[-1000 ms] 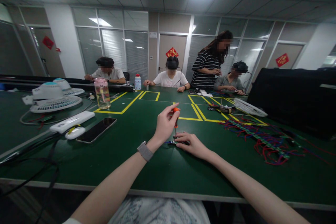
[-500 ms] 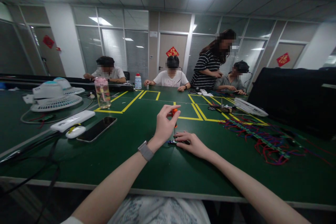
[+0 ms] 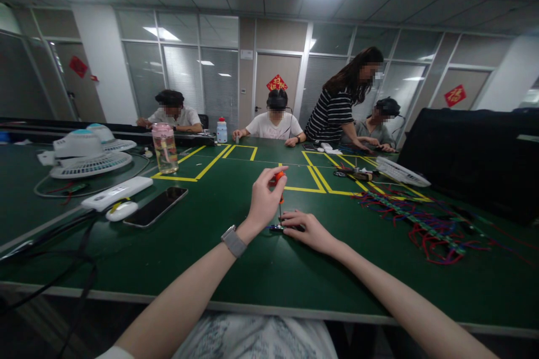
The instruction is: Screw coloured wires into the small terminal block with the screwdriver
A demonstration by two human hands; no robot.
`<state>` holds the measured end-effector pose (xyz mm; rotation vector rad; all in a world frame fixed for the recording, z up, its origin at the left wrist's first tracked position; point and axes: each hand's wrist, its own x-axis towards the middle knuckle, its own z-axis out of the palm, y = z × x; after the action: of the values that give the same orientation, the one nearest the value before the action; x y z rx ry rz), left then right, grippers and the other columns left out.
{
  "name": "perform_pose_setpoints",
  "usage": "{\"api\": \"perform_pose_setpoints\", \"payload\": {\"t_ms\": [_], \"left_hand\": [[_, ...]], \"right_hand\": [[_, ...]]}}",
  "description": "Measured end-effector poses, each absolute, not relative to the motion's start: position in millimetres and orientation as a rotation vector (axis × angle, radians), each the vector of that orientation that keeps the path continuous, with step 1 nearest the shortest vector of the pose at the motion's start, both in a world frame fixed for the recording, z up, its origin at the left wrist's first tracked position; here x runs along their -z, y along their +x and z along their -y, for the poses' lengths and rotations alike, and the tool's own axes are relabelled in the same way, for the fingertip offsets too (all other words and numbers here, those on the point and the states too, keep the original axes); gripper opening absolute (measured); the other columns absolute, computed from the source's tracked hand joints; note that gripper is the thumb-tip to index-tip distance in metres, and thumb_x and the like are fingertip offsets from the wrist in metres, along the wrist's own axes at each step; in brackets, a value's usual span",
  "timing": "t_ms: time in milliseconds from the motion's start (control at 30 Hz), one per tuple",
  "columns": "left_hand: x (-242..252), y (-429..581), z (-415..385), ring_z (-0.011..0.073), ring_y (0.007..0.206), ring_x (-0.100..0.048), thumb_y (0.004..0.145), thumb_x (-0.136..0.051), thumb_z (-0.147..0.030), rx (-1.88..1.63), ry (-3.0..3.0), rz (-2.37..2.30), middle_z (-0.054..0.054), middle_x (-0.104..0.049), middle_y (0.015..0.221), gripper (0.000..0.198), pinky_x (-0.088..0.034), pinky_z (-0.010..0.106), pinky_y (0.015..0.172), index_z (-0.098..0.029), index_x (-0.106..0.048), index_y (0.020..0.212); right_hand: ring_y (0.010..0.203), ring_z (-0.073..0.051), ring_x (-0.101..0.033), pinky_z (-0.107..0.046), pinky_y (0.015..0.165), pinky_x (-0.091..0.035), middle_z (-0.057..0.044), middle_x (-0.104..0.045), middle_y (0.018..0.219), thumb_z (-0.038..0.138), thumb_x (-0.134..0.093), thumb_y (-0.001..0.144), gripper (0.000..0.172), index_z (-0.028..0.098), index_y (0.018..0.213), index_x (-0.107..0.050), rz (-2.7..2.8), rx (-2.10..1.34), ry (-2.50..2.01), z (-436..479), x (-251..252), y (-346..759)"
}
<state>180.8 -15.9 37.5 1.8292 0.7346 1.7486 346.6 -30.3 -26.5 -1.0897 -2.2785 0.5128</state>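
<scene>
My left hand point(image 3: 266, 193), with a grey watch on the wrist, is closed around the orange handle of a screwdriver point(image 3: 282, 200). The screwdriver stands upright, its thin shaft pointing down at a small dark circuit board point(image 3: 276, 228) on the green table. Bluish wire shows at the board's left side. From the right, my right hand point(image 3: 309, 230) rests low on the table, thumb and fingertips at the board's right edge, pressing it in place. The exact contact of the screwdriver's tip is too small to make out.
Left on the table point(image 3: 202, 280) lie a phone point(image 3: 156, 207), a white power strip point(image 3: 118, 193), a fan point(image 3: 90, 154) and a drink bottle point(image 3: 164, 148). A row of wired boards point(image 3: 421, 227) and a black monitor point(image 3: 463, 162) are at right. Several people work across the table.
The top of the screwdriver and my left fingers have shifted slightly left. My right hand stays put. Across the table, the standing person in stripes has leaned down and reached toward the tabletop.
</scene>
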Motion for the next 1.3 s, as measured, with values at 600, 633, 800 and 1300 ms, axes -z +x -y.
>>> {"api": "perform_pose_setpoints", "payload": {"t_ms": [600,633,800,1300], "left_hand": [[-40.0,179.5,17.6,0.0163,0.106,-0.056,0.091,-0.046,-0.026,-1.701,1.855,-0.729,0.007,-0.058,0.117,0.032,-0.047,0.026,0.087,-0.022,-0.061,0.118],[-39.4,179.9,16.7,0.0165,0.107,-0.056,0.091,-0.045,-0.025,-1.696,1.843,-0.714,0.007,-0.059,0.118,0.032,-0.046,0.027,0.089,-0.022,-0.06,0.119],[-37.1,180.1,14.4,0.016,0.094,-0.062,0.089,-0.049,-0.026,-1.721,1.786,-0.71,0.008,-0.063,0.109,0.03,-0.05,0.027,0.081,-0.019,-0.061,0.116],[-40.6,179.6,18.6,0.014,0.084,-0.058,0.084,-0.058,-0.029,-1.746,1.892,-0.752,0.005,-0.059,0.094,0.024,-0.048,0.024,0.075,-0.02,-0.067,0.104]], "right_hand": [[0.118,-0.027,-0.055,-0.051,0.109,-0.027,-0.008,-0.064,0.121,0.042,-0.058,0.084,0.03,0.025,0.106,-0.071,2.285,-0.506,-1.076,30.7,25.8,346.2],[0.118,-0.026,-0.055,-0.051,0.109,-0.027,-0.008,-0.064,0.122,0.042,-0.058,0.084,0.03,0.025,0.106,-0.07,2.287,-0.504,-1.073,30.6,25.9,346.4],[0.118,-0.026,-0.055,-0.051,0.109,-0.028,-0.007,-0.065,0.12,0.04,-0.058,0.085,0.029,0.025,0.106,-0.07,2.29,-0.495,-1.075,30.7,26.0,346.9],[0.118,-0.027,-0.055,-0.052,0.108,-0.028,-0.007,-0.065,0.12,0.039,-0.059,0.084,0.028,0.025,0.105,-0.071,2.289,-0.485,-1.076,29.7,27.8,346.6]]}}
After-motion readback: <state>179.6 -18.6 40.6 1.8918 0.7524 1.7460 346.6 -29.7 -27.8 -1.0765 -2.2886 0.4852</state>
